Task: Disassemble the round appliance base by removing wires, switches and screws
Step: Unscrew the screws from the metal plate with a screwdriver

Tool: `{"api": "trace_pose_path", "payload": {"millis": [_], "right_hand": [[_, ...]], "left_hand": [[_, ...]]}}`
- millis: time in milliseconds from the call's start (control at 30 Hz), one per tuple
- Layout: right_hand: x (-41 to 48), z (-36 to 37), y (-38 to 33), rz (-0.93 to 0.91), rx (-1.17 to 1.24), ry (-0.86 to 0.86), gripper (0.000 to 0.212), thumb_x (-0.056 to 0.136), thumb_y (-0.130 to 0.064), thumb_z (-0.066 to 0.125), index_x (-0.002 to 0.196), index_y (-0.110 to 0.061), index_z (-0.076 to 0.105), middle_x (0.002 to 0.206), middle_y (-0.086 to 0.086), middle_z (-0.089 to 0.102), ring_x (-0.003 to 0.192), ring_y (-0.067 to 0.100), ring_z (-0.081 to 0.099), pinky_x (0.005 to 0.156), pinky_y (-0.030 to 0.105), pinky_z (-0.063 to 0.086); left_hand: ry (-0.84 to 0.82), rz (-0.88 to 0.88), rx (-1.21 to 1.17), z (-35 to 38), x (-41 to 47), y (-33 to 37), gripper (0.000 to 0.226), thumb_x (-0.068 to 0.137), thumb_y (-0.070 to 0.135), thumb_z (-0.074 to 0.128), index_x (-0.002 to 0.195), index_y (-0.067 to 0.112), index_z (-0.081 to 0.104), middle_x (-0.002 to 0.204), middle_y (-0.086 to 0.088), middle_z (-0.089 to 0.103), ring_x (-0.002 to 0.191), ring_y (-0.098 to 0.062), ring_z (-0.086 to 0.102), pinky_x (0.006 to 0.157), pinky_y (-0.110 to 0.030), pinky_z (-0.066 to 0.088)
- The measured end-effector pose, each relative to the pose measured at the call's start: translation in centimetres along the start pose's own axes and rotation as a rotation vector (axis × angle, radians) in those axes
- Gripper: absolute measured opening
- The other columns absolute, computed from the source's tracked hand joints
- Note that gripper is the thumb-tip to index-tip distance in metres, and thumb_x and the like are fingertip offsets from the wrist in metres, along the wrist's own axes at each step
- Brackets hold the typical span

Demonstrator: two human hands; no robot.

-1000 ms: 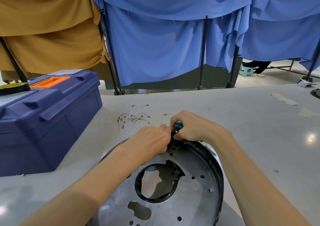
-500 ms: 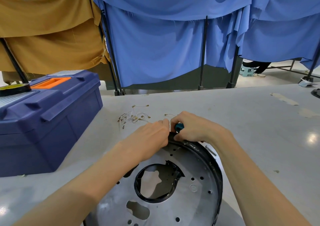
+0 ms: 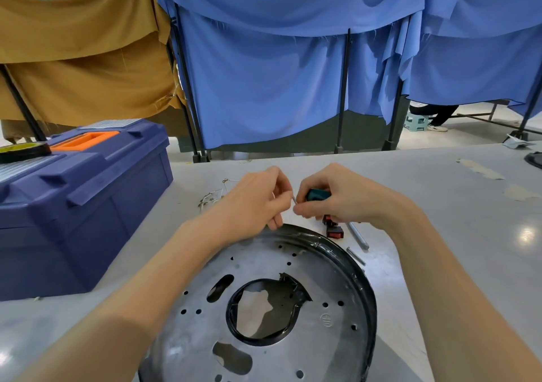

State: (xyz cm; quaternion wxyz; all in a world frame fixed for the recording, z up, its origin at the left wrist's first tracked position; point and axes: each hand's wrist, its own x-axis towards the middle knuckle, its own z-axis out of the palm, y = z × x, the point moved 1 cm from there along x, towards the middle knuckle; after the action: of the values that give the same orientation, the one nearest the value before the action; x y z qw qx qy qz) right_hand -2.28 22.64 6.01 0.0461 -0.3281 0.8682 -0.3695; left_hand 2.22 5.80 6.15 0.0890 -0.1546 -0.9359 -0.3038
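Here, both hands meet just beyond the far rim of the round appliance base (image 3: 322, 279).
The base lies flat on the grey table (image 3: 454, 220), close to the person, metal plate upward. The left hand (image 3: 255, 202) pinches a thin pale wire (image 3: 294, 199) in its fingertips; the right hand (image 3: 346, 200) is curled round a teal-handled tool (image 3: 318, 194) (its tip is hidden). Red switches (image 3: 334, 230) lie on the table just beside the rim, under the right hand. Loose wires (image 3: 209, 198) lie beyond the left hand; a blue toolbox (image 3: 88, 205) stands at left.
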Motion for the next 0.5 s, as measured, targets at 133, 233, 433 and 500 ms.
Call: {"api": "trace_pose_path", "payload": {"millis": [133,233,433,500], "right_hand": [[-0.4,-1.2,0.4,0.077,-0.035,0.012,0.012,0.087,-0.024,0.070,0.078,-0.016,0.070,0.062,-0.001,0.069,0.052,0.010,0.061,0.044,0.014,0.044],[-0.8,-2.1,2.4,0.286,-0.106,-0.025,0.014,0.087,-0.022,0.071,0.077,-0.012,0.069,0.063,0.004,0.070,0.049,0.010,0.061,0.044,0.020,0.041],[-1.8,-1.4,6.3,0.647,-0.269,-0.184,0.019,0.087,-0.012,0.070,0.074,0.000,0.064,0.058,0.008,0.062,0.044,0.017,0.053,0.042,0.021,0.034],[-1.9,-0.9,6.8,0.683,-0.306,-0.215,0.022,0.087,-0.012,0.070,0.070,-0.003,0.058,0.058,0.009,0.059,0.044,0.019,0.050,0.042,0.021,0.034]], "left_hand": [[0.070,0.036,-0.024,0.6,0.4,-0.4,0.007,0.097,0.023,0.055,0.097,0.016,0.057,0.080,-0.002,0.069,0.070,-0.013,0.066,0.072,-0.030,0.054],[-0.046,0.026,0.287,1.2,0.1,-2.0,0.036,0.096,0.032,0.055,0.128,0.016,0.051,0.116,-0.001,0.060,0.106,-0.017,0.057,0.095,-0.036,0.045],[-0.270,-0.120,0.505,2.2,-0.6,-5.7,0.022,0.100,0.030,0.048,0.108,0.012,0.057,0.114,-0.010,0.060,0.107,-0.028,0.054,0.092,-0.041,0.044],[-0.270,-0.134,0.475,2.3,-0.7,-6.1,0.022,0.101,0.032,0.046,0.090,0.013,0.049,0.100,-0.011,0.060,0.092,-0.029,0.055,0.084,-0.042,0.046]]}}
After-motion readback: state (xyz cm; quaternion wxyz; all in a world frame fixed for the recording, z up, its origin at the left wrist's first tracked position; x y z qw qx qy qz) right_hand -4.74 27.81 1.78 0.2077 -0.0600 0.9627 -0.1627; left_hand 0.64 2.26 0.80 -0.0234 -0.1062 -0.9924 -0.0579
